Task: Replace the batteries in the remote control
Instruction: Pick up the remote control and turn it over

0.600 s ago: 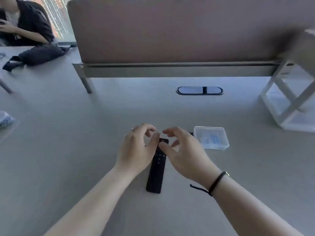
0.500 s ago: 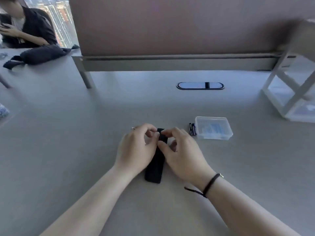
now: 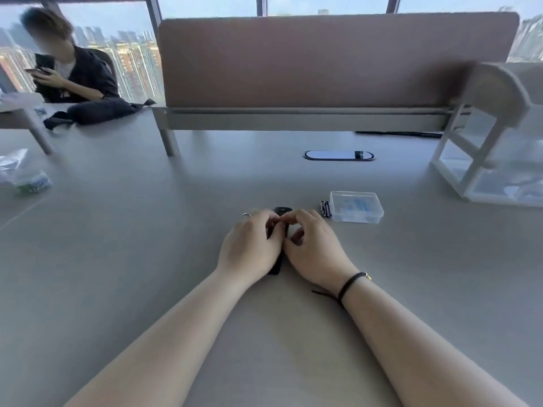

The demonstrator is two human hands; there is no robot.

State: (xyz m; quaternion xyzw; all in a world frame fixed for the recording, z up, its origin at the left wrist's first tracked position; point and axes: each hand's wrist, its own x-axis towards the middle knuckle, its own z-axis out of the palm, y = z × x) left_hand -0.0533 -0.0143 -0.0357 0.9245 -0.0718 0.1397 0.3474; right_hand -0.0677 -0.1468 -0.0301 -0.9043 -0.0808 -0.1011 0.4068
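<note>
The slim black plastic remote control [image 3: 282,212] lies on the grey desk [image 3: 117,259], left of the clear rectangular plastic box [image 3: 356,206], mostly covered by both hands. The left hand [image 3: 249,245] and right hand [image 3: 316,249] curl over it from either side, fingertips pinching together at its far end. Two dark batteries [image 3: 325,208] sit touching the box's left side.

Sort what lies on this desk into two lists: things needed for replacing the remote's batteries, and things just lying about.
Needed for the job:
- remote control, gripped by left hand and right hand
- loose batteries
- clear plastic box beside them

Just lying about:
- dark bag
- white rack
- plastic bag
</note>
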